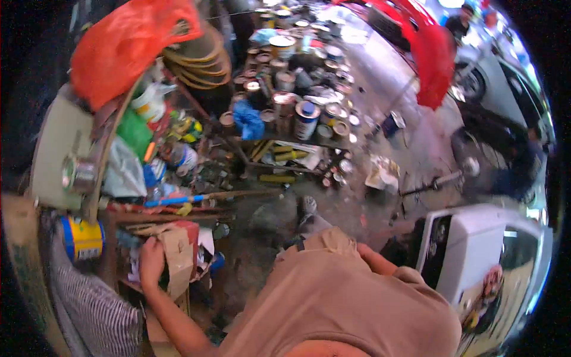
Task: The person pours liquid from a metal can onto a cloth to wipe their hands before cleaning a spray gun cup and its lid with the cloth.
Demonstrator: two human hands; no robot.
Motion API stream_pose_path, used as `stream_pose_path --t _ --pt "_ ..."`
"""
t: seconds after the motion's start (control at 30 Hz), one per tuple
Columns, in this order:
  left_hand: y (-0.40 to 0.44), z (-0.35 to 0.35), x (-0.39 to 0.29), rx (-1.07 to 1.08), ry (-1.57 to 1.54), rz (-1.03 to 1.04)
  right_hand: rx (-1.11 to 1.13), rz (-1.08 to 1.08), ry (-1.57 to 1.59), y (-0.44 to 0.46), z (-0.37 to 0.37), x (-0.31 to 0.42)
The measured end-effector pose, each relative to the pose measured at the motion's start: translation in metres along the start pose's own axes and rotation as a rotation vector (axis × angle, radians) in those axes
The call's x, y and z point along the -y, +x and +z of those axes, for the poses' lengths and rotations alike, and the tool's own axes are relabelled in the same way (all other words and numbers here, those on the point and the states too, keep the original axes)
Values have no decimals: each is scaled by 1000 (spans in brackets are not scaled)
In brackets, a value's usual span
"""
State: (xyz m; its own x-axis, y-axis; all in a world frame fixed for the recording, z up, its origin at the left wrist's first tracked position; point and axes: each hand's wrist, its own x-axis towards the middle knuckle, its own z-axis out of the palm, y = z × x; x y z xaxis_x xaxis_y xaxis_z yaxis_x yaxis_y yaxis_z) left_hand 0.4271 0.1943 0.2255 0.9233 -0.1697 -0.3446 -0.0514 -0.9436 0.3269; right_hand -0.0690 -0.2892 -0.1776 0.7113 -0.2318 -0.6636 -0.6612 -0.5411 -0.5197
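Note:
Low on the left, my left hand (pixel 151 262) is closed at the edge of a bent piece of brown cardboard (pixel 177 256). Its fingertips are partly hidden there. A red box side (pixel 193 241) shows just behind the cardboard, among paper scraps in a shelf or crate. My right hand (pixel 364 251) is down by my hip, beside the beige shirt (pixel 357 297). The fingers on that side are hidden, so I cannot see whether they hold anything.
Crowded paint cans (pixel 306 119) fill a bench ahead. A cluttered shelf with a blue stick (pixel 175 200) and a yellow-blue tin (pixel 83 238) is at left. A white car part (pixel 470 250) stands at right, a red panel (pixel 437 65) above. A person (pixel 459 24) is far off.

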Motion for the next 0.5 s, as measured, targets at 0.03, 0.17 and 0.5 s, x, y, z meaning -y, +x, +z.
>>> stream_pose_path --t 0.03,0.17,0.5 --pt "-5 2 2 -115 -158 43 -27 38 65 -7 -2 2" --pt "-25 16 -42 -570 -610 146 -9 245 189 -36 -26 23" --pt "-74 100 -341 502 -1125 929 23 260 115 -93 -25 -59"
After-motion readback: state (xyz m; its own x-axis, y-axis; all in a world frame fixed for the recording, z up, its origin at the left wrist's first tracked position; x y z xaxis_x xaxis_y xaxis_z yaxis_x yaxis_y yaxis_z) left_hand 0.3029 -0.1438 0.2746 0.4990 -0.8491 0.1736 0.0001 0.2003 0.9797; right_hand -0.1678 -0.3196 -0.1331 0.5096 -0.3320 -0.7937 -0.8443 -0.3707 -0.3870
